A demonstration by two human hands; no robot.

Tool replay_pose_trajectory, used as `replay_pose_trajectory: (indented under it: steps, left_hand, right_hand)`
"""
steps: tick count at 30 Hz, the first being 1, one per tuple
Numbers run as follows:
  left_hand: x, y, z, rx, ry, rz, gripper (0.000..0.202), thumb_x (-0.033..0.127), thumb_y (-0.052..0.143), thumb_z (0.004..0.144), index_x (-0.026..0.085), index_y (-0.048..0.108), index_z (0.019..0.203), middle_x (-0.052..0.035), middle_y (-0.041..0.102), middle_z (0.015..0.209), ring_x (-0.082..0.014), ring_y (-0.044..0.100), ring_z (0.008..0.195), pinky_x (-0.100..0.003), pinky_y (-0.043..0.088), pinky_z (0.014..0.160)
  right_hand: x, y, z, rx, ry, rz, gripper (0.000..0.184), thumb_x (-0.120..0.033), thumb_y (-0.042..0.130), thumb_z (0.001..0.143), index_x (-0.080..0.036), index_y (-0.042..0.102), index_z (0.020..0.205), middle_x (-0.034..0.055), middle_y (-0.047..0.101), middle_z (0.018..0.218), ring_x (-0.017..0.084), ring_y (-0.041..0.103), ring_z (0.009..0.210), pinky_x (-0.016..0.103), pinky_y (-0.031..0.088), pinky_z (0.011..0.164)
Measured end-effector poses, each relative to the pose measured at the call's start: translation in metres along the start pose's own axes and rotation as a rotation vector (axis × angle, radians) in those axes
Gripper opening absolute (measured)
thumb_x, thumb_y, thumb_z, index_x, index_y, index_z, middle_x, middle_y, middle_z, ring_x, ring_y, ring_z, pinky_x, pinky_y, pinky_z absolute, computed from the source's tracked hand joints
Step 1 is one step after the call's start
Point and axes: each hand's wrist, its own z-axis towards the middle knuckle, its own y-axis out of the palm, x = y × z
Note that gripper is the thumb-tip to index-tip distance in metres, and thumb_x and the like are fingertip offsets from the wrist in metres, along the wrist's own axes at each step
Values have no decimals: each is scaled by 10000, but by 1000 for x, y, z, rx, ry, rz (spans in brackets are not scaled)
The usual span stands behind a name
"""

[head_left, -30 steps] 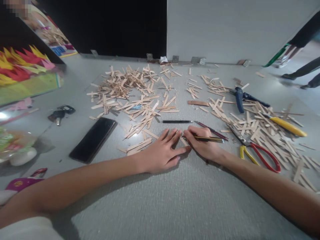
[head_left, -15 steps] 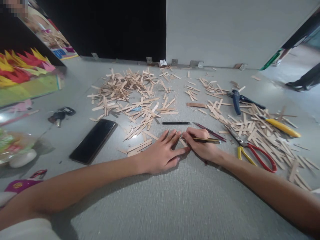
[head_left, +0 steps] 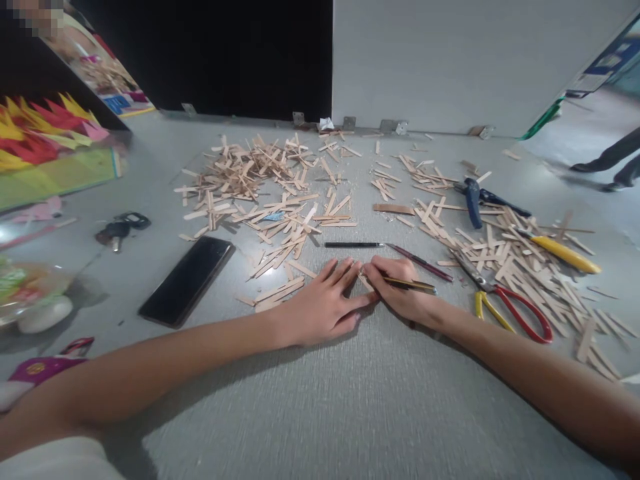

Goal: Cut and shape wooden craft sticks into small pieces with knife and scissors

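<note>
My right hand is closed round a dark pencil with yellowish stripes, its tip down by my left fingertips. Spread flat on the grey table, my left hand presses on a small wooden stick piece, which is mostly hidden between the two hands. Just beyond them lies a black pen. A dark red pencil rests beyond my right hand. Scissors with red and yellow handles lie to the right of it.
Loose wooden sticks are heaped at the back, with more at the right around blue-handled cutters and a yellow-handled tool. At left are a phone, keys and a plastic bag. Upright panels stand behind.
The pencil in my right hand has tilted slightly, its back end a little lower and closer to the wrist. My left hand stays in place. A person's legs at far right have shifted.
</note>
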Motion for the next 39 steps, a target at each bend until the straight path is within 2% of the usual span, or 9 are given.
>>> replay_pose_trajectory:
  steps: [5,9,12,19,35,39]
  left_hand:
    - [3,-2,5,-27,-12,49,474,377,546,1126,257,599,1581,-232,478,1683,-499,406,1589,-731,344,1264]
    - [4,-4,7,-39,-13,66,452,386,553,1120,265,619,1550,-217,501,1657,-482,424,1569,-718,367,1251]
    - [3,-6,7,-41,-7,74,457,392,548,1122,270,610,1559,-210,515,1642,-472,429,1564,-704,375,1247]
    - [2,-8,7,-41,16,100,490,378,507,1143,245,589,1608,-255,503,1649,-488,457,1559,-700,386,1239]
    - [1,-7,8,0,10,138,489,359,561,1105,272,616,1583,-190,587,1585,-431,495,1530,-614,409,1239]
    - [0,-5,7,14,31,153,497,350,543,1114,257,603,1598,-216,577,1593,-452,503,1528,-633,416,1229]
  right_hand:
    - [2,4,-1,-3,-32,-7,473,-488,413,1144,-276,351,726,-67,420,572,122,367,500,303,328,537]
    - [2,7,-1,19,-60,-12,427,-433,412,1134,-281,343,741,-69,412,580,126,361,496,304,322,536]
    - [-1,8,-1,31,-60,-7,420,-407,400,1131,-282,327,737,-66,408,582,128,358,499,306,324,541]
    - [-4,3,0,45,-53,-43,382,-293,427,1103,-282,325,735,-66,398,590,128,363,511,300,309,537]
    - [-7,3,0,44,-77,-60,373,-291,426,1084,-282,318,727,-74,371,574,121,346,486,306,282,525]
    - [-5,5,-2,48,-83,-50,375,-294,423,1080,-279,317,720,-72,383,572,116,358,487,300,290,526]
